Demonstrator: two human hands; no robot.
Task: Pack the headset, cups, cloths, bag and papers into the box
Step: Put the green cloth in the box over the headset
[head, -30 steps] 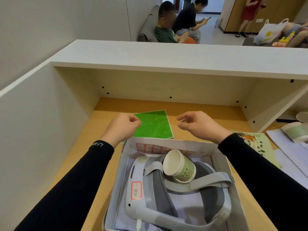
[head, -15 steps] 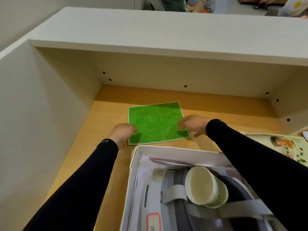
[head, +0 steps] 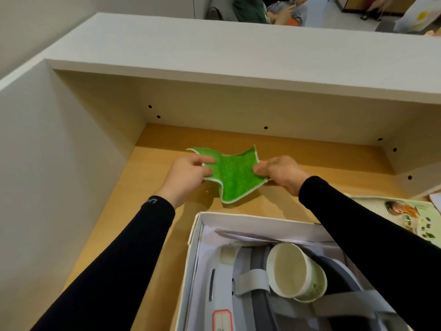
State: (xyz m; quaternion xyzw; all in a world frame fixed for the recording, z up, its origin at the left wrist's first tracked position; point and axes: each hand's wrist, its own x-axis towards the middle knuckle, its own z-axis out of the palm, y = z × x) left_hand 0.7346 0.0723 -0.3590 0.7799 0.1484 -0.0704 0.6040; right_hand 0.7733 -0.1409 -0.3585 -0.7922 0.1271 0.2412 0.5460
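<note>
A green cloth (head: 232, 174) with a pale edge hangs crumpled just above the wooden desk (head: 152, 187), beyond the box. My left hand (head: 188, 175) pinches its left side and my right hand (head: 281, 174) pinches its right side. The white box (head: 194, 237) stands open at the lower right. Inside it lies a grey and white headset (head: 253, 283) with a paper cup (head: 293, 273) on its side on top. A printed paper (head: 410, 216) lies on the desk to the right of the box.
A white side panel (head: 59, 175) walls the desk on the left, and a shelf board (head: 238, 63) overhangs the back. A beige back panel (head: 262, 111) with small holes closes the rear. People sit in the room behind the shelf.
The cloth lay flat on the desk before. Both hands have closed on its sides and lifted it, so it now sags and folds between them.
</note>
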